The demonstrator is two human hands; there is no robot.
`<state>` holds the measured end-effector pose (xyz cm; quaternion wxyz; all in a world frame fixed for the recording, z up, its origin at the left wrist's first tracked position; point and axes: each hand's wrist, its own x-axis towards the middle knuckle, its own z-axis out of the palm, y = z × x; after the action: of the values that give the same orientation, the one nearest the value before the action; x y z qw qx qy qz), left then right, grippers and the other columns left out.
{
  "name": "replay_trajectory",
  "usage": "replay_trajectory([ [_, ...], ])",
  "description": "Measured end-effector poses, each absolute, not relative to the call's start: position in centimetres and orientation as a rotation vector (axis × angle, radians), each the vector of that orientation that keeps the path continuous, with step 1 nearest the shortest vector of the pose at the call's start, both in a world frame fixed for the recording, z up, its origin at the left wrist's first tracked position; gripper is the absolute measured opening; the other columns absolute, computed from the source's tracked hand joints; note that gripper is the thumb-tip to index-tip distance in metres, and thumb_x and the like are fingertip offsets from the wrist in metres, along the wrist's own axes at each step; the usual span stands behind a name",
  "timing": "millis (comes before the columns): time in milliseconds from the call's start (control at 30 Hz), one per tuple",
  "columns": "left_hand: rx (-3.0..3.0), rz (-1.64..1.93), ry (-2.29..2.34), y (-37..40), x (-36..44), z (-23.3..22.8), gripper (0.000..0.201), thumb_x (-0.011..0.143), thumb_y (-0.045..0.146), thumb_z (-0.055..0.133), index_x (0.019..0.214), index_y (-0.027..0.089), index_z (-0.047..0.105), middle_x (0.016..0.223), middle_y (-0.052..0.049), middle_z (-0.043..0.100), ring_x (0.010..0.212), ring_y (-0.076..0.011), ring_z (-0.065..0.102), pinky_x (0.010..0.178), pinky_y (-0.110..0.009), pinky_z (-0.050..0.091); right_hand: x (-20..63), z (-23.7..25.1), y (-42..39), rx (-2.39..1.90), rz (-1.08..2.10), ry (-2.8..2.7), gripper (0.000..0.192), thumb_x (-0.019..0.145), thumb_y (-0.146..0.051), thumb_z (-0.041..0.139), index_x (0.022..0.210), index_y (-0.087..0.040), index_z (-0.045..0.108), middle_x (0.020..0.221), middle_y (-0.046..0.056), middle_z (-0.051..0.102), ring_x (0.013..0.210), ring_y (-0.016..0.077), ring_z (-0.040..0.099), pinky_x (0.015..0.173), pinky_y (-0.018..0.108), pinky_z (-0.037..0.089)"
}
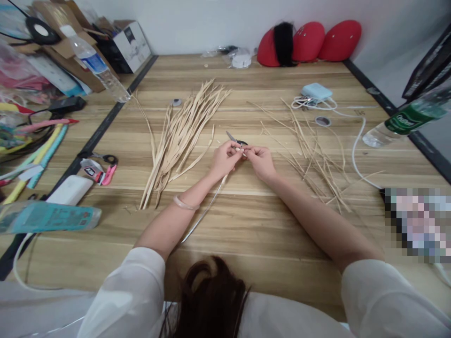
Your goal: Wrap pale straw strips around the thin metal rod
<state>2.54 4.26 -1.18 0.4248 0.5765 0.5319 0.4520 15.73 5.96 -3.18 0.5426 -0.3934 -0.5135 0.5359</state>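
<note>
My left hand [224, 158] and my right hand [260, 162] meet over the middle of the table, fingers pinched together. From below my left fingers a thin silvery wire [202, 215] curves down toward the table's front. Its upper end [224, 179] looks pale, as if covered by a strip. My left hand closes around that end. A small pale piece shows between both sets of fingertips; my right fingers pinch there, but what exactly they hold is too small to make out. Just behind the hands lie scissors [230, 136], dark-handled and partly hidden.
Left of my hands lies a bundle of flat straw-coloured strips [186, 126]; thinner strips [310, 159] are scattered at right. Tape rolls, a blue charger [317, 91] with white cable, a green-labelled bottle [405, 119], a teal bottle [52, 217] and red caps [340, 41] surround them.
</note>
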Motion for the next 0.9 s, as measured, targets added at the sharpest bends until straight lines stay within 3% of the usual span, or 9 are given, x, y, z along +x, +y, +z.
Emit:
replay_trajectory([
  [367, 1.402, 1.173, 1.356, 5.1, 2.1, -2.1, 0.019, 0.077, 0.030, 0.064, 0.091, 0.018, 0.060, 0.061, 0.003, 0.059, 0.044, -0.0066, 0.048, 0.037, -0.017, 0.039, 15.7, -3.2, 5.9, -0.952, 1.271, -1.194, 0.034, 0.068, -0.015, 0.056, 0.041, -0.018, 0.036, 0.075, 0.002, 0.066, 0.061, 0.0079, 0.056, 0.062, 0.023, 0.048],
  [900, 1.279, 1.211, 1.392, 5.6, 1.1, -1.2, 0.016, 0.076, 0.023, 0.063, 0.089, 0.015, 0.059, 0.061, 0.002, 0.060, 0.044, -0.0069, 0.051, 0.037, -0.016, 0.039, 15.7, -3.9, 6.3, -0.979, 1.213, -1.251, 0.034, 0.067, -0.024, 0.059, 0.041, -0.018, 0.038, 0.078, 0.003, 0.068, 0.063, 0.0085, 0.058, 0.061, 0.023, 0.048],
])
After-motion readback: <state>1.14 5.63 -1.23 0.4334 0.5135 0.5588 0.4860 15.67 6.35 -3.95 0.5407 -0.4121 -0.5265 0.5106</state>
